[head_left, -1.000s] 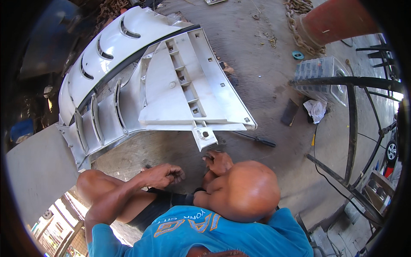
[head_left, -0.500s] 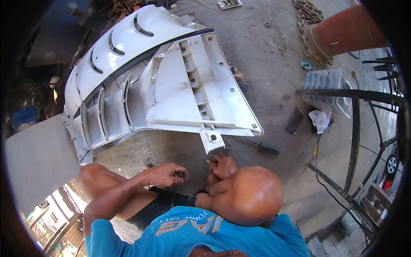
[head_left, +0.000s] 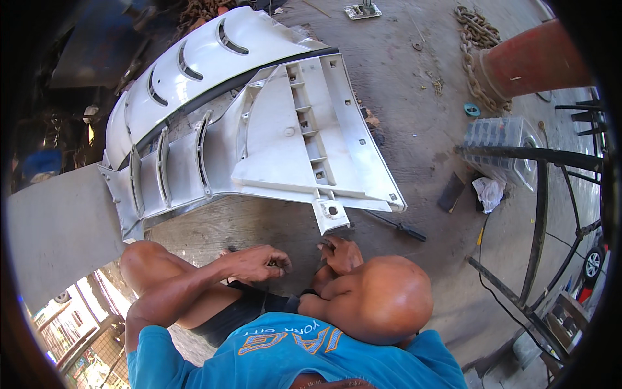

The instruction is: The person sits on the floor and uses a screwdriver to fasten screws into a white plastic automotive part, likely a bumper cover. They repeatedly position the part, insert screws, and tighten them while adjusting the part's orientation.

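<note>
My left hand hovers over the floor between my knees, fingers curled in; whatever they may hold is hidden. Close to it on the right, my right hand is also closed, thumb against the fingers, and any small thing in it cannot be made out. Just beyond the right hand is the square tab of a white plastic vehicle panel, lying with its ribbed back face up; hand and tab look apart. Behind it stands a glossy white curved panel with crescent slots.
A black-handled screwdriver-like tool lies right of the tab. Further right are a dark flat block, a crumpled white bag, a clear plastic box and a black metal frame. A chain rests by a red cylinder.
The whole view has shifted slightly, so the panels and floor things appear a little further right and lower. Both hands keep nearly the same closed pose.
</note>
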A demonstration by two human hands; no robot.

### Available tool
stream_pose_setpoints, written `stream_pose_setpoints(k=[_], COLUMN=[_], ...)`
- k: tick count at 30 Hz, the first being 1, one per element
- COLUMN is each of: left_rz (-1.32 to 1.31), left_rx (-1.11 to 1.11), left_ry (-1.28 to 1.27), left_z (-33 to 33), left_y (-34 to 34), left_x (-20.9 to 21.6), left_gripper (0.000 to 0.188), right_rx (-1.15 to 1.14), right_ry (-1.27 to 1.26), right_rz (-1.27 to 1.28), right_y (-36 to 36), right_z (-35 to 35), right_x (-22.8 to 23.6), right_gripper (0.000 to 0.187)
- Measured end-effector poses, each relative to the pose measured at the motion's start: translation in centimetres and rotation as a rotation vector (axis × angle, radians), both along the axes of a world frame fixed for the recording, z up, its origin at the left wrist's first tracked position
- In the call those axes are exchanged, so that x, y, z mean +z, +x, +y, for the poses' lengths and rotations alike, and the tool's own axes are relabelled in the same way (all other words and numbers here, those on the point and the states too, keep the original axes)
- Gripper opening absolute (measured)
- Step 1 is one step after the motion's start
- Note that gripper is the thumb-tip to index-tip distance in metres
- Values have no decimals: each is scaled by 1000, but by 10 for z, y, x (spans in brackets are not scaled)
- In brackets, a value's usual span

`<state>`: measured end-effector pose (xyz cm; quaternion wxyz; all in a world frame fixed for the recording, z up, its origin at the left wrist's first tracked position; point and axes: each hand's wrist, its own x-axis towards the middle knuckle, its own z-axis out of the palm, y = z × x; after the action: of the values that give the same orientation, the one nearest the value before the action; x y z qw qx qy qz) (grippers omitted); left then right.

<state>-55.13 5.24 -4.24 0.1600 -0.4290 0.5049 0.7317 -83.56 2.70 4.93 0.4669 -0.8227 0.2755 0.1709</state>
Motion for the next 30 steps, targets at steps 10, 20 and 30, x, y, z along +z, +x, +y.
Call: stream_pose_setpoints(k=[10,20,30], left_rz=[24,34,27], left_rx=[18,5,9], left_ry=[-40,-100,-40], left_z=[11,12,8], left_y=[5,5,4], left_x=[-17,-15,-13], left_gripper=[35,37,40], right_rx=[60,113,140], right_ry=[-13,-20,-26], right_rz=[-9,-19,-22], right_y=[4,8,10], right_z=[-8,-14,-19], right_x=[8,15,20], right_gripper=[36,35,35])
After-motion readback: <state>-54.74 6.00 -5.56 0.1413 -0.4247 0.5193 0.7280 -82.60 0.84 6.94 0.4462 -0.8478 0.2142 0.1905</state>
